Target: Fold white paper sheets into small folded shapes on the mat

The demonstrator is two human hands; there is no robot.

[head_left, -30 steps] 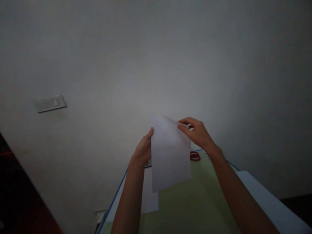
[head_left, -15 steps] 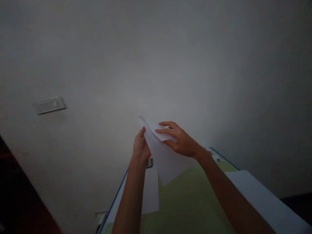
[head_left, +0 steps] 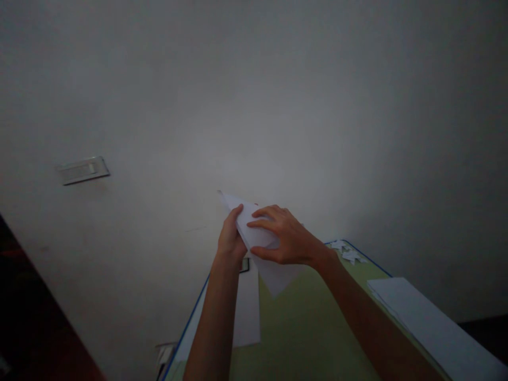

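Observation:
A sheet of white paper [head_left: 273, 278] is held up above the green table, folded over into a pointed shape with its tip to the upper left. My left hand [head_left: 232, 235] grips its left side, thumb on the front face and the other fingers mostly hidden behind. Over the folded flap lies my right hand [head_left: 280, 233], its fingers spread and the fingertips touching the paper. One lower corner of the sheet hangs down past my right hand.
On the green table [head_left: 305, 328] lie white paper [head_left: 246, 317] at left, with a dark-edged object [head_left: 244, 265] at its top. Paper scraps [head_left: 351, 256] sit at the far right corner, a stack of white paper [head_left: 428, 323] at right. A switch plate [head_left: 83, 170] is on the wall.
The paper's upper flap has come down and now lies flatter over the sheet. My right hand has moved slightly down and left, its fingers now spread on the flap.

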